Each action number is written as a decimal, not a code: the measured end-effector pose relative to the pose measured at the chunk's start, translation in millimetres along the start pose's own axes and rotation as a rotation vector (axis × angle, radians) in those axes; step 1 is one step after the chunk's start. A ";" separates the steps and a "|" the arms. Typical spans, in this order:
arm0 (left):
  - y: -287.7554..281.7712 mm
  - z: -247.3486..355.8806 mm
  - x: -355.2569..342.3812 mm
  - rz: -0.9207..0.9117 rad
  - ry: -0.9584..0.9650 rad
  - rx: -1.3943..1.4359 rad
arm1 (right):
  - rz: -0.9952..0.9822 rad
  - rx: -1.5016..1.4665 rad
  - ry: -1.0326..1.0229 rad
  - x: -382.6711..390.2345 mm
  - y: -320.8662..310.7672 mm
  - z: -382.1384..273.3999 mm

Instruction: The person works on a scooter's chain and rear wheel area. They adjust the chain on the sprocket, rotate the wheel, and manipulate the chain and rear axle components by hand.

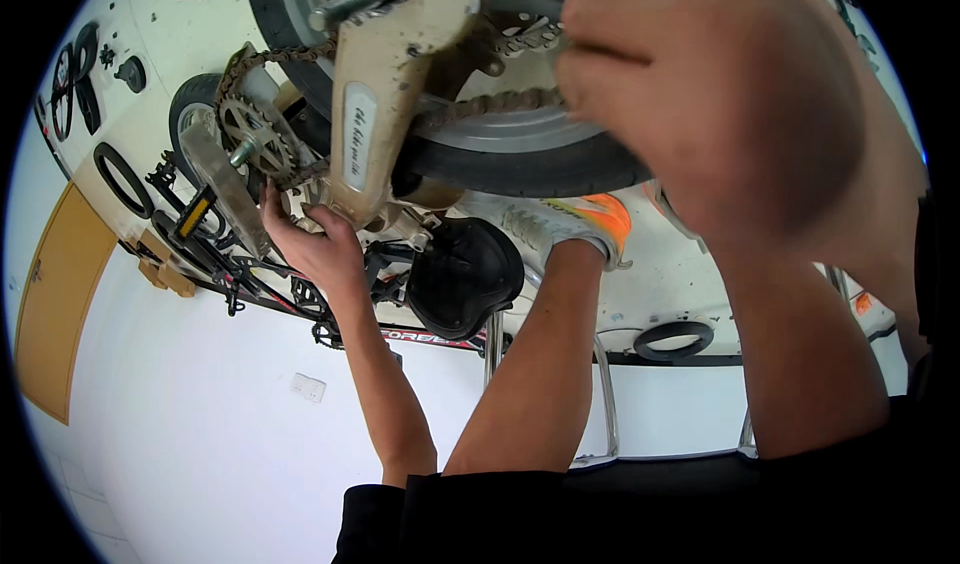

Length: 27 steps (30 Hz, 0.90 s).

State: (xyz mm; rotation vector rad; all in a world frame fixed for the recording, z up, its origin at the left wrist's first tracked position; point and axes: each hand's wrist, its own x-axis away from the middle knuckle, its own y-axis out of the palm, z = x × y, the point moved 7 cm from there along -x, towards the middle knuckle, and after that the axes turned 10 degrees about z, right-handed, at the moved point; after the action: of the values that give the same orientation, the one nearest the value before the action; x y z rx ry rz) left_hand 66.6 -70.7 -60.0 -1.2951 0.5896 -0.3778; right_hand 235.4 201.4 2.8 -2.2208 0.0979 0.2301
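A cream bicycle frame [395,74] stands in the upper middle before a wheel [530,164] with a grey rim and black tyre. A rusty chain [450,114] loops over a toothed chainring [255,134] at left. My left hand [310,244] has its fingers curled at the chainring's lower edge, by the chain; what they grip is hidden. Large at upper right, my right hand [700,104] is closed on the chain, its fingertips partly hidden. A steel bolt [345,9] sticks out at the top of the frame.
A black saddle [460,274] lies below the frame, beside my leg and sneaker [590,224]. Bicycles and parts [220,244], loose tyres [125,179] and cardboard [165,274] line the left. Another tyre [672,341] lies at right. A yellow door [60,294] is at far left.
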 end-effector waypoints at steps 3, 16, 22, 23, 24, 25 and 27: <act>-2.8 0.2 -1.8 0.020 -0.076 0.056 | -0.024 0.030 0.001 2.4 -0.2 8.7; -9.1 9.0 4.2 0.149 0.112 0.090 | -0.119 0.064 -0.030 3.3 -13.8 19.5; -8.6 15.6 5.3 0.119 0.053 0.173 | -0.225 0.096 0.079 9.1 -18.9 27.1; -8.1 13.7 5.8 0.105 0.038 0.174 | -0.221 0.088 0.089 7.2 -18.8 26.0; -8.1 11.8 6.7 0.091 0.021 0.174 | -0.191 0.087 0.089 4.3 -19.3 26.2; -8.4 13.5 7.4 0.086 0.050 0.182 | -0.161 0.089 0.093 1.7 -21.2 26.5; -7.5 16.8 5.6 0.071 0.019 0.203 | -0.079 0.083 0.095 -4.0 -24.7 25.6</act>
State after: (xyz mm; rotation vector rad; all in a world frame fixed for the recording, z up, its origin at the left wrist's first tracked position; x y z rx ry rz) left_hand 81.7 -62.7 -51.2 -1.0747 0.5961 -0.3811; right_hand 231.9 236.6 7.4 -2.1476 0.0703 0.0759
